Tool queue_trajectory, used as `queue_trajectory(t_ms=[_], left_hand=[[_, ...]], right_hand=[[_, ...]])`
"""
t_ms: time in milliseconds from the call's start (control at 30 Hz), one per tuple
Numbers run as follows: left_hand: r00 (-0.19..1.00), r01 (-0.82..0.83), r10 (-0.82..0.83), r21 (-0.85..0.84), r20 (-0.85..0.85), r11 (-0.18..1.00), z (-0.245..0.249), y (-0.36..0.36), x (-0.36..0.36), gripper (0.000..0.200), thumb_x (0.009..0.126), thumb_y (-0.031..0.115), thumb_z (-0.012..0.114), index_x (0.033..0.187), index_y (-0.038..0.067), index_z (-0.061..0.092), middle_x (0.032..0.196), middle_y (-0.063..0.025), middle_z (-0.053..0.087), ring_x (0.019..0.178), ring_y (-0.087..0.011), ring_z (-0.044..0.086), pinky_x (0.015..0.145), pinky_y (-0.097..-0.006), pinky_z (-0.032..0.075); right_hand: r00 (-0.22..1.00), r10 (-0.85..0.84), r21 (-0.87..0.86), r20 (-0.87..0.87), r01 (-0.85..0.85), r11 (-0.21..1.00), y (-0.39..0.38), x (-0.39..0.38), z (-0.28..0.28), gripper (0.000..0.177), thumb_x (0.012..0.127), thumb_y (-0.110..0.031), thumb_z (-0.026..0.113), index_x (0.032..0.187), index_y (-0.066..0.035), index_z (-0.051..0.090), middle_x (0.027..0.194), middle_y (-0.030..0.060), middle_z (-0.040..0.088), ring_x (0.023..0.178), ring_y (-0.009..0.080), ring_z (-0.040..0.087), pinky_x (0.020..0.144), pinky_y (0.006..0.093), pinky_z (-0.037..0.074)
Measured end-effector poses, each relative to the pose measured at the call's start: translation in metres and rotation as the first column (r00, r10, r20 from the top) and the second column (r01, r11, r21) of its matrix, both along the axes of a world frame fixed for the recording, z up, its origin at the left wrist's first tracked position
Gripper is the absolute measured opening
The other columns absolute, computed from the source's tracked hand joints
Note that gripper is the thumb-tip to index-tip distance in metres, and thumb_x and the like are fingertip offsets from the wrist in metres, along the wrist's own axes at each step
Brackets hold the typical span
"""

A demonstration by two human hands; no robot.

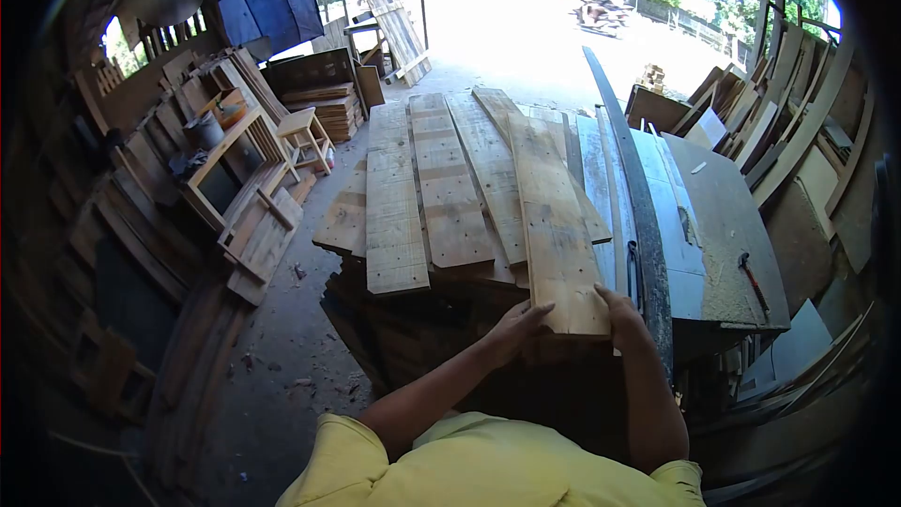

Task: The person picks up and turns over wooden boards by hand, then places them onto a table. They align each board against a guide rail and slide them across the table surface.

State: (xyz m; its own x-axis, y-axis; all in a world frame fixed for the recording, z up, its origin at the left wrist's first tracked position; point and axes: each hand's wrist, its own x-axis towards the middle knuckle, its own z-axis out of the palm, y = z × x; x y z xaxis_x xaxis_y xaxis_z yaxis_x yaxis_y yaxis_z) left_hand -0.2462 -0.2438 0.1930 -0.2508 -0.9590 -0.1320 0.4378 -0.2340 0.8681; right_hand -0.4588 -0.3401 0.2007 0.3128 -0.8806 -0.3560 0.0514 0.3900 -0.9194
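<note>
A pale wooden plank (560, 235) with nail holes and darker bands points away from me, its near end between my two hands. My left hand (518, 327) grips the left edge at that end, thumb on top. On the opposite edge, my right hand (621, 314) holds it the same way; the fingers underneath are hidden. Several similar planks lie side by side to the left, among them a wide board (394, 197) and a banded board (449, 183). Another plank (495, 113) lies slantwise partly beneath the held one.
A long dark bar (633, 188) runs along the worktable right of the planks. Beyond it are pliers-like handles (633, 272) and a red-handled hammer (754, 284) near a sawdust patch (725, 284). Boards lean at right; a small wooden stool (305, 139) stands left.
</note>
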Motion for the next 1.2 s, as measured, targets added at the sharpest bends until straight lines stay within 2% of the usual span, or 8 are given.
queue_trajectory(t_ms=[67, 100, 167, 233, 267, 367, 567, 1200], left_hand=[[0.994, -0.049, 0.056, 0.082, -0.094, 0.995, 0.035, -0.002, 0.012, 0.056, 0.097, 0.046, 0.050, 0.139, 0.009, 0.042, 0.127, -0.0065, 0.054, 0.112, -0.0208, 0.055, 0.096, -0.0413, 0.045], [0.976, -0.088, 0.119, 0.168, -0.180, 0.982, 0.059, -0.002, 0.018, 0.058, 0.098, 0.050, 0.045, 0.139, 0.009, 0.042, 0.128, -0.0079, 0.055, 0.113, -0.0234, 0.055, 0.096, -0.0441, 0.045], [0.935, -0.083, 0.078, 0.000, -0.345, 0.997, 0.091, -0.008, 0.027, 0.064, 0.098, 0.057, 0.036, 0.138, 0.007, 0.041, 0.127, -0.0125, 0.057, 0.113, -0.0293, 0.058, 0.095, -0.0485, 0.046], [0.948, -0.003, -0.069, -0.223, -0.311, 0.975, 0.102, -0.022, 0.048, 0.064, 0.099, 0.056, 0.035, 0.138, 0.006, 0.041, 0.126, -0.0171, 0.058, 0.113, -0.0338, 0.058, 0.093, -0.0503, 0.047], [0.948, 0.003, -0.070, -0.212, -0.309, 0.977, 0.112, -0.025, 0.054, 0.064, 0.099, 0.056, 0.035, 0.138, 0.006, 0.041, 0.126, -0.0171, 0.058, 0.113, -0.0338, 0.058, 0.093, -0.0503, 0.047], [0.968, -0.013, -0.072, -0.335, -0.240, 0.942, 0.143, -0.028, 0.065, 0.061, 0.100, 0.054, 0.032, 0.136, 0.005, 0.041, 0.122, -0.0200, 0.059, 0.110, -0.0354, 0.060, 0.093, -0.0499, 0.047], [0.963, -0.016, -0.080, -0.349, -0.258, 0.937, 0.157, -0.030, 0.077, 0.074, 0.096, 0.063, 0.025, 0.137, 0.003, 0.040, 0.126, -0.0231, 0.058, 0.108, -0.0382, 0.060, 0.094, -0.0476, 0.047], [0.979, 0.096, -0.153, -0.360, -0.133, 0.928, 0.157, -0.028, 0.084, 0.077, 0.096, 0.064, 0.022, 0.140, 0.003, 0.039, 0.128, -0.0212, 0.058, 0.110, -0.0362, 0.060, 0.098, -0.0505, 0.044]], right_hand=[[0.962, -0.016, 0.008, 0.274, 0.014, 1.000, 0.014, 0.008, 0.044, 0.040, 0.097, -0.029, 0.048, 0.117, 0.004, 0.059, 0.106, 0.0157, 0.067, 0.095, 0.0212, 0.065, 0.088, 0.0336, 0.050], [0.959, -0.026, 0.010, 0.284, 0.024, 1.000, 0.010, 0.011, 0.060, 0.040, 0.100, -0.027, 0.040, 0.120, 0.004, 0.055, 0.108, 0.0160, 0.066, 0.089, 0.0226, 0.068, 0.083, 0.0343, 0.054], [0.879, -0.001, 0.084, 0.476, -0.044, 0.996, 0.000, 0.016, 0.081, 0.037, 0.099, -0.025, 0.043, 0.119, 0.003, 0.055, 0.105, 0.0167, 0.066, 0.088, 0.0230, 0.068, 0.074, 0.0356, 0.058], [0.838, 0.139, -0.173, 0.528, -0.053, 0.983, -0.004, 0.020, 0.093, 0.034, 0.097, -0.025, 0.045, 0.116, 0.001, 0.056, 0.101, 0.0170, 0.066, 0.086, 0.0243, 0.068, 0.060, 0.0348, 0.060], [0.866, 0.073, -0.156, 0.494, 0.006, 0.988, 0.009, 0.038, 0.123, 0.033, 0.097, -0.027, 0.048, 0.116, -0.001, 0.056, 0.097, 0.0168, 0.066, 0.082, 0.0258, 0.069, 0.050, 0.0326, 0.059], [0.886, 0.075, -0.201, 0.457, 0.021, 0.979, 0.006, 0.054, 0.146, 0.047, 0.097, -0.038, 0.044, 0.118, 0.004, 0.053, 0.092, 0.0155, 0.065, 0.078, 0.0224, 0.067, 0.062, 0.0308, 0.056], [0.894, 0.152, -0.188, 0.422, -0.078, 0.979, -0.001, 0.063, 0.157, 0.054, 0.096, -0.045, 0.044, 0.119, 0.003, 0.053, 0.089, 0.0142, 0.066, 0.073, 0.0195, 0.065, 0.057, 0.0279, 0.054], [0.846, 0.228, -0.192, 0.482, -0.152, 0.970, -0.001, 0.056, 0.151, 0.061, 0.095, -0.046, 0.045, 0.124, 0.007, 0.050, 0.096, 0.0154, 0.068, 0.072, 0.0215, 0.069, 0.061, 0.0306, 0.058]])
